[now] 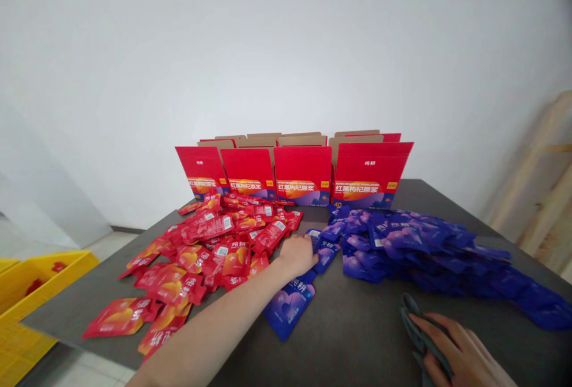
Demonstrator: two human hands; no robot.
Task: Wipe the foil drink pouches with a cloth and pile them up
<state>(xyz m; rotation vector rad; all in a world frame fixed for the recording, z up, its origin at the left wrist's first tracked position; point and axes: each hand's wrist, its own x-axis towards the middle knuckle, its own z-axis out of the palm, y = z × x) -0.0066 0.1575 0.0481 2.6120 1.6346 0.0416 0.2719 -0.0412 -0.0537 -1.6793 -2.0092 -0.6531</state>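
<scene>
My left hand (297,254) reaches to the middle of the table with its fingers curled at the edge of a blue pouch (328,255). The fingertips are partly hidden, but the hand looks closed on that pouch. Another blue pouch (290,306) lies flat beneath my left wrist, partly covered by it. My right hand (465,354) is low at the right, closed on a folded dark grey cloth (422,333). To the left spreads a loose pile of red pouches (223,226). A heaped pile of blue pouches (415,244) stretches along the right side.
Upright red cartons (304,172) with open tops stand in rows at the back of the dark grey table (357,339). A yellow crate (44,292) with red items inside stands at the left. A wooden frame (536,161) leans at the far right by the white wall.
</scene>
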